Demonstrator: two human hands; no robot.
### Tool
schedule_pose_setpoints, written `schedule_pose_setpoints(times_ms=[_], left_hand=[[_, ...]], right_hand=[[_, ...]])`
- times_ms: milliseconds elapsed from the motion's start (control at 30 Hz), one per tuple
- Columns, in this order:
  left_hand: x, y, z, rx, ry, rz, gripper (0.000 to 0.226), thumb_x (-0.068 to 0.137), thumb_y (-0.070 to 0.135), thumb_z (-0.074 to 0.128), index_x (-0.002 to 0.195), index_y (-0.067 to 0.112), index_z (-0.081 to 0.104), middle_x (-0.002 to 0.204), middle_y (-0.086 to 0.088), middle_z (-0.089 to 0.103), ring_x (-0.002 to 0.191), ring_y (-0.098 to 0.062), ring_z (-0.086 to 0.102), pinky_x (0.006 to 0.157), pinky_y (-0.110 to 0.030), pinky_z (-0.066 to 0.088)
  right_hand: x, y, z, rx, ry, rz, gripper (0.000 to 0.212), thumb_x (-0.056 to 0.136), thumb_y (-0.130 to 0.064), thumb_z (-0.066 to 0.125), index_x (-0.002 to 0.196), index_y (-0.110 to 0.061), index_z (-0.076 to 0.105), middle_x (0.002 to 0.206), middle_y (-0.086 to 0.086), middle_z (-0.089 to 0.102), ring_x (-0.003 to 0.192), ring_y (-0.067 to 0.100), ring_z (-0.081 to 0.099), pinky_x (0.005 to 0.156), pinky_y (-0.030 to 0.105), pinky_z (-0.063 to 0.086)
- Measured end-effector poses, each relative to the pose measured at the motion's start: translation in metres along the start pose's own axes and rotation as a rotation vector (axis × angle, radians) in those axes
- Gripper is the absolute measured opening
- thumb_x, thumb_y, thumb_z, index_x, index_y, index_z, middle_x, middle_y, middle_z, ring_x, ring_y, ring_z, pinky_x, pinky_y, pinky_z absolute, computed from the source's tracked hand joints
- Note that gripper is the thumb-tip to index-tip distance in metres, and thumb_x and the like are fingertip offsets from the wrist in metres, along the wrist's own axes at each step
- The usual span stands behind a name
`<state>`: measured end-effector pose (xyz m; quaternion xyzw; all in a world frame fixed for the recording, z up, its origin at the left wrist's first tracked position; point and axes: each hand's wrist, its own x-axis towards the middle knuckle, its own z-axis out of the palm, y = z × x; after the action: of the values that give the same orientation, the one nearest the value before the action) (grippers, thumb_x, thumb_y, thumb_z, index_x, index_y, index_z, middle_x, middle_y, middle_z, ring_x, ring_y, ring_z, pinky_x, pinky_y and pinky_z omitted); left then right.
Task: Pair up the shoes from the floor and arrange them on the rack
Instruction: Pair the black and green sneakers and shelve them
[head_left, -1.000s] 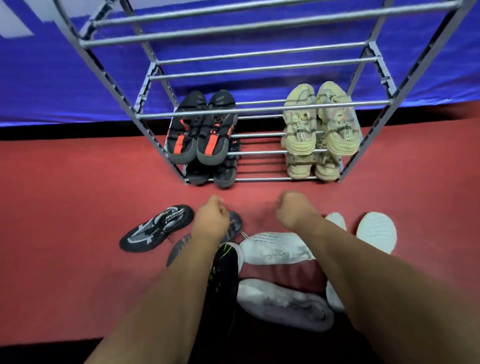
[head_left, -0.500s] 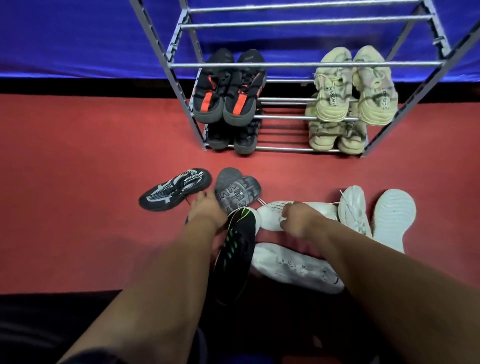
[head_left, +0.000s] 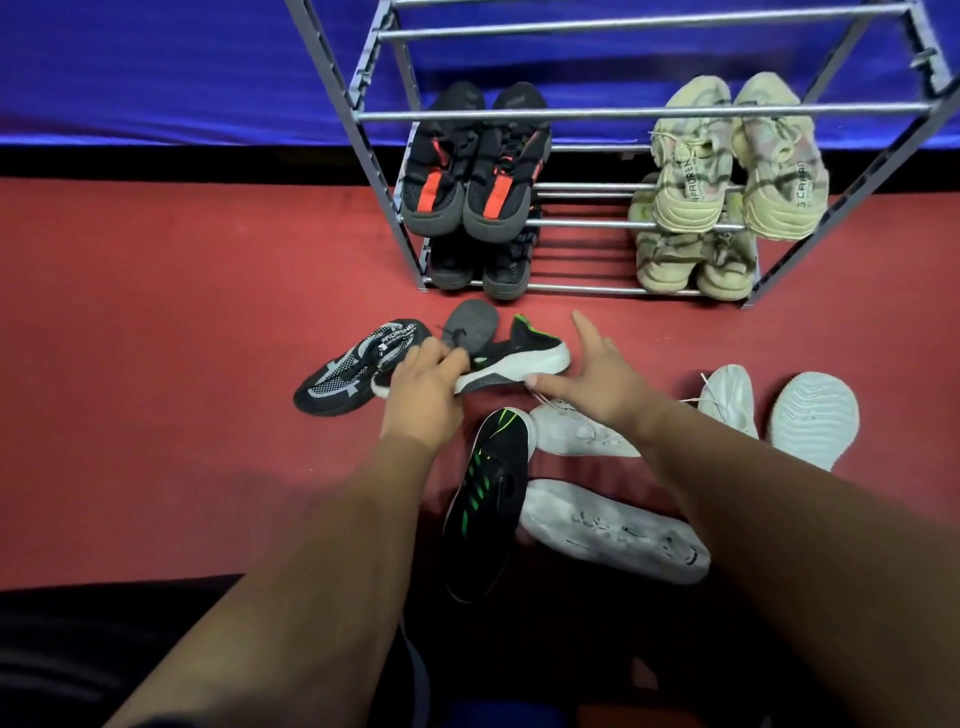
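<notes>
My left hand (head_left: 423, 387) grips a black shoe with green trim and a white sole (head_left: 511, 358), held on its side just above the red floor. My right hand (head_left: 605, 379) is open beside that shoe's sole, fingers spread, thumb near the sole. Its matching black-and-green shoe (head_left: 485, 506) lies on the floor below my hands. A black-and-white knit shoe (head_left: 348, 371) lies at the left, and a grey shoe (head_left: 470, 325) sits behind the held one. Several white shoes (head_left: 613, 530) lie at the right. The metal rack (head_left: 639, 111) stands ahead.
The rack holds black-and-orange shoes (head_left: 472, 171) at the left and beige shoes (head_left: 727, 161) at the right, on two low shelves. The middle of those shelves shows bare rails. A blue wall sheet hangs behind. Open red floor (head_left: 156, 338) spreads to the left.
My left hand has picked up the black-and-green shoe and turned it on its side. My right hand has opened and moved up from the white shoe to the sole.
</notes>
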<state>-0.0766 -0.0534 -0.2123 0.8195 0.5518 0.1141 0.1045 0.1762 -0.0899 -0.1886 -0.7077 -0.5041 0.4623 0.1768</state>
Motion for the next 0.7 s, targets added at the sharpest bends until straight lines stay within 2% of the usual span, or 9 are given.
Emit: schedule_pose_setpoints(times_ms=[100, 233, 300, 333, 400, 500, 533, 600, 700], left_hand=[[0.013, 0.013, -0.004, 0.048, 0.061, 0.107, 0.036, 0.067, -0.004, 0.071, 0.094, 0.018, 0.063, 0.104, -0.002, 0.052, 0.093, -0.03, 0.049, 0.077, -0.042, 0.042], [0.009, 0.021, 0.011, 0.015, 0.061, 0.138, 0.04, 0.061, -0.015, 0.069, 0.087, 0.014, 0.061, 0.104, -0.001, 0.056, 0.094, -0.029, 0.049, 0.078, -0.037, 0.039], [0.007, 0.021, 0.02, -0.007, 0.064, 0.092, 0.036, 0.066, -0.01, 0.073, 0.089, 0.016, 0.063, 0.108, 0.0, 0.056, 0.099, -0.027, 0.05, 0.084, -0.039, 0.045], [0.006, 0.021, 0.025, -0.02, 0.059, 0.04, 0.036, 0.069, -0.004, 0.077, 0.094, 0.017, 0.064, 0.115, 0.0, 0.055, 0.105, -0.028, 0.051, 0.09, -0.042, 0.047], [0.008, 0.021, 0.033, -0.008, -0.001, -0.162, 0.056, 0.07, 0.02, 0.088, 0.118, 0.014, 0.06, 0.141, -0.008, 0.049, 0.126, -0.033, 0.048, 0.11, -0.047, 0.042], [0.014, 0.022, 0.04, -0.13, -0.16, -0.64, 0.109, 0.064, 0.054, 0.094, 0.143, 0.0, 0.039, 0.153, -0.022, 0.038, 0.137, -0.042, 0.045, 0.117, -0.049, 0.038], [0.015, 0.023, 0.039, -0.192, -0.226, -0.726, 0.11, 0.067, 0.056, 0.093, 0.144, 0.0, 0.037, 0.151, -0.022, 0.042, 0.136, -0.041, 0.049, 0.114, -0.048, 0.042], [0.016, 0.023, 0.042, -0.263, -0.426, -0.689, 0.094, 0.075, 0.054, 0.089, 0.143, 0.005, 0.046, 0.144, -0.015, 0.057, 0.131, -0.035, 0.057, 0.107, -0.042, 0.048], [0.008, 0.028, 0.05, -0.407, -0.72, -0.545, 0.075, 0.076, 0.043, 0.09, 0.141, 0.02, 0.059, 0.134, -0.001, 0.069, 0.115, -0.022, 0.066, 0.101, -0.031, 0.051]], right_hand=[[0.008, -0.004, -0.007, 0.07, -0.043, 0.004, 0.124, 0.073, -0.049, 0.09, 0.167, -0.039, 0.011, 0.166, 0.009, 0.033, 0.153, 0.024, 0.033, 0.122, 0.039, 0.031], [0.01, 0.011, -0.005, 0.004, -0.185, 0.103, 0.126, 0.068, -0.047, 0.092, 0.167, -0.031, 0.016, 0.141, -0.007, 0.056, 0.114, 0.019, 0.065, 0.098, 0.035, 0.054], [0.008, 0.02, -0.001, -0.06, -0.225, 0.12, 0.102, 0.064, -0.052, 0.09, 0.151, -0.025, 0.044, 0.121, -0.005, 0.066, 0.1, 0.022, 0.069, 0.08, 0.038, 0.062], [0.005, 0.021, -0.001, -0.083, -0.243, 0.118, 0.077, 0.065, -0.052, 0.088, 0.131, -0.023, 0.059, 0.107, -0.002, 0.07, 0.091, 0.023, 0.07, 0.07, 0.037, 0.063], [0.001, 0.019, -0.004, -0.153, -0.27, 0.131, 0.042, 0.072, -0.05, 0.084, 0.099, -0.024, 0.066, 0.089, 0.0, 0.07, 0.08, 0.023, 0.068, 0.064, 0.031, 0.056], [0.0, 0.021, -0.007, -0.283, -0.218, 0.161, 0.046, 0.067, -0.053, 0.082, 0.087, -0.013, 0.072, 0.072, 0.001, 0.066, 0.068, 0.022, 0.065, 0.058, 0.029, 0.047], [0.001, 0.021, -0.009, -0.312, -0.174, 0.177, 0.049, 0.064, -0.053, 0.082, 0.085, -0.01, 0.072, 0.071, 0.003, 0.066, 0.066, 0.023, 0.065, 0.057, 0.029, 0.048], [0.003, 0.025, -0.012, -0.362, -0.104, 0.197, 0.053, 0.059, -0.055, 0.083, 0.082, -0.008, 0.071, 0.079, 0.011, 0.072, 0.072, 0.026, 0.071, 0.06, 0.033, 0.055], [0.002, 0.032, -0.017, -0.53, -0.06, 0.201, 0.073, 0.065, -0.064, 0.08, 0.107, -0.006, 0.066, 0.112, 0.015, 0.065, 0.103, 0.033, 0.064, 0.088, 0.038, 0.055]])
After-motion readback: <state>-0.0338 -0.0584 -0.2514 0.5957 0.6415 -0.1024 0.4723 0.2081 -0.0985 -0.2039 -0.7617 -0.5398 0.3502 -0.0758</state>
